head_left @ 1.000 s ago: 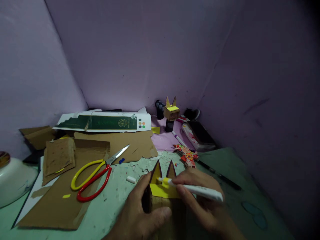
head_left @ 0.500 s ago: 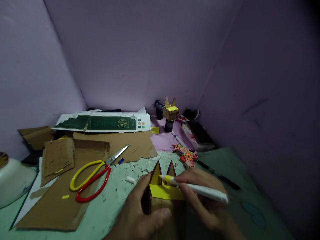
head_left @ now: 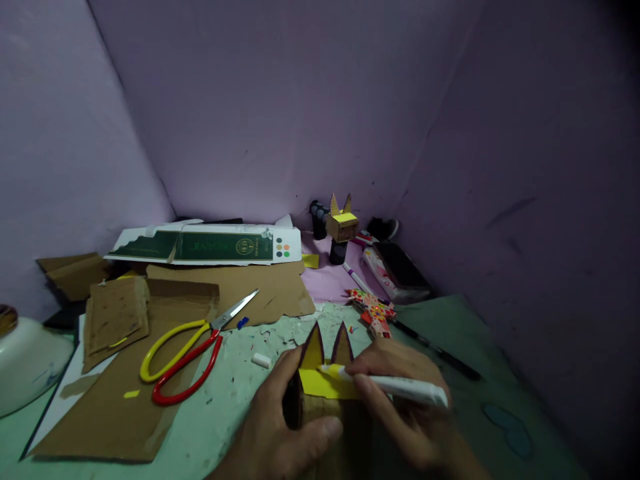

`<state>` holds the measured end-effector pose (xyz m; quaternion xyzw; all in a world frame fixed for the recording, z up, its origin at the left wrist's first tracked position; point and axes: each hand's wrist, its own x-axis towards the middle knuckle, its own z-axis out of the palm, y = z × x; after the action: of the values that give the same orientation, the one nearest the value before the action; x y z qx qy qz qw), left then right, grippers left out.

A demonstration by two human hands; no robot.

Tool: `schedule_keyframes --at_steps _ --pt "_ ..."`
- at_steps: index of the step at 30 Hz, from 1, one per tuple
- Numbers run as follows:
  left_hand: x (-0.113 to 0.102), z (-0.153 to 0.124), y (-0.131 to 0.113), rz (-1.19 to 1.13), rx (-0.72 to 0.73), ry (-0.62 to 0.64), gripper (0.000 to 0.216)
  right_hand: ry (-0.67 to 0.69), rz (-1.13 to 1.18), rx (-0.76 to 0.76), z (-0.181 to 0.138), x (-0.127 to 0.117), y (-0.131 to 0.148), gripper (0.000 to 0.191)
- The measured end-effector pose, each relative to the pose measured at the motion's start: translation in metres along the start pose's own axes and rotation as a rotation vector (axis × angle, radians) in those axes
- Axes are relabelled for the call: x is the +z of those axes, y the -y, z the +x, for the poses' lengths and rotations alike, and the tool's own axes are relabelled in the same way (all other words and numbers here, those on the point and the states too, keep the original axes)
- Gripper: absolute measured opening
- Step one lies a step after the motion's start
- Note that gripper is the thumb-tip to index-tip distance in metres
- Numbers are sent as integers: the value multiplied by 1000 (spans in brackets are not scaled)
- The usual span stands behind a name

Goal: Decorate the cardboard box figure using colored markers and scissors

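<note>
Left hand (head_left: 280, 415) grips pointed-eared brown cardboard box (head_left: 333, 407), judged light, crushable, best held by sides; right hand (head_left: 414, 423) pinches white yellow-tipped marker (head_left: 413, 389).

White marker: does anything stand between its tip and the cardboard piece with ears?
Nothing visible does: the right hand holds the white marker with its yellow tip by the base of the ear nearer the left hand.

Yellow over brown at six o'clock
We see a brown cardboard box (head_left: 325, 406) with a yellow paper top (head_left: 315, 385) and dark-purple-edged pointed ears (head_left: 313, 350), a yellow-tipped white marker pen (head_left: 413, 390); red-and-yellow-handled metal scissors (head_left: 216, 324) at eight; a green-and-white cardboard panel (head_left: 213, 246) with coloured dots (head_left: 279, 247) at nine.
</note>
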<state>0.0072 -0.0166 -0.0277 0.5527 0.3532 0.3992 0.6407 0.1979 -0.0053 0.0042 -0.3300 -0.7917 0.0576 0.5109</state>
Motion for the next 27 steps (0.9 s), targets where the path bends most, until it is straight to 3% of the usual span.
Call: schedule_keyframes --at_steps 8,19,27 --pt "0 1 2 -14 10 3 68 2 0 -18 -2 1 -1 16" --pt "0 2 1 -33 24 25 65 -112 3 -28 -8 6 -7 30" --pt "-1 1 2 -14 -3 -13 69 -72 22 11 -4 3 -1 20"
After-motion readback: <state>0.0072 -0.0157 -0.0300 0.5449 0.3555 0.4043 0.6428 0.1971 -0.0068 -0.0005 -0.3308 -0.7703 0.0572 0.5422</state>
